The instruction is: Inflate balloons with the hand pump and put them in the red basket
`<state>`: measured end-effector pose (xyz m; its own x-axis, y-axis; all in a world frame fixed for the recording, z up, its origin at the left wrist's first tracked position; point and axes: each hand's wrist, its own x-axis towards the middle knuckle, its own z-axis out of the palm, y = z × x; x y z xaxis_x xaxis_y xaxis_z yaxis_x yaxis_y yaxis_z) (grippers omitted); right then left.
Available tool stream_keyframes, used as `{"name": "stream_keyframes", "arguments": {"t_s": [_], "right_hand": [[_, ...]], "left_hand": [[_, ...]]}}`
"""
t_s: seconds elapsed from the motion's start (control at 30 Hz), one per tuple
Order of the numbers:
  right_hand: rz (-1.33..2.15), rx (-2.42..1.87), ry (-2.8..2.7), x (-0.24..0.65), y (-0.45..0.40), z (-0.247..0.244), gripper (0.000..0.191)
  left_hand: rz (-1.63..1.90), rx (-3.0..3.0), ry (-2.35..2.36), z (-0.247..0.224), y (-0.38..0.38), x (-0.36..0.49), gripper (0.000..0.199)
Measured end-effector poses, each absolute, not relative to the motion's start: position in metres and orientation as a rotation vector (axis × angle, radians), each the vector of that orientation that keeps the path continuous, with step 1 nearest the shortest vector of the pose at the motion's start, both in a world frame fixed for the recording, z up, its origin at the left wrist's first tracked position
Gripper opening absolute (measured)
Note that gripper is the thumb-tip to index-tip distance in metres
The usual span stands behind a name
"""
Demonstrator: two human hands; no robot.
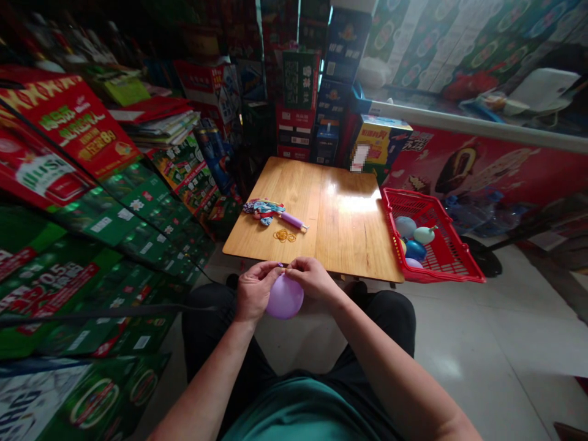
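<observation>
Rectangular light-wood table [353, 226]: red plastic mesh basket [434, 211] at its right edge, holding inflated balloons [416, 250]. Inflated purple latex balloon [285, 297] just off its near edge: light, soft, thin-skinned, likely to burst; best held at the neck. Left hand [255, 291] and right hand [312, 277] closed, pinching that neck. On table, left side: tangled deflated balloons [264, 211], purple hand pump [294, 221], orange rubber bands [285, 236].

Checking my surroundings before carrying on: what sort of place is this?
Probably a small shop's stockroom or back area: printed cartons are stacked high around the wooden table, and a red plastic shopping basket sits beside it.
</observation>
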<state>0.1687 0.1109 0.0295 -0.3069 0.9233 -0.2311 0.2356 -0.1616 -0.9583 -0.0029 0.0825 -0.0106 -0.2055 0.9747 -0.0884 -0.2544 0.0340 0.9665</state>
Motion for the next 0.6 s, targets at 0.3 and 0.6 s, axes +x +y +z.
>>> {"name": "stream_keyframes", "arguments": {"t_s": [0.3,0.6], "right_hand": [[1.905,-1.332,-1.108,0.164,0.114,0.023,0.014],[1.952,-1.244,-1.023,0.158,0.119,0.02,0.017]], "left_hand": [[1.342,0.967,1.098,-0.008,0.072,-0.006,0.024],[1.127,1.224,1.137,0.002,0.075,-0.01,0.017]]}}
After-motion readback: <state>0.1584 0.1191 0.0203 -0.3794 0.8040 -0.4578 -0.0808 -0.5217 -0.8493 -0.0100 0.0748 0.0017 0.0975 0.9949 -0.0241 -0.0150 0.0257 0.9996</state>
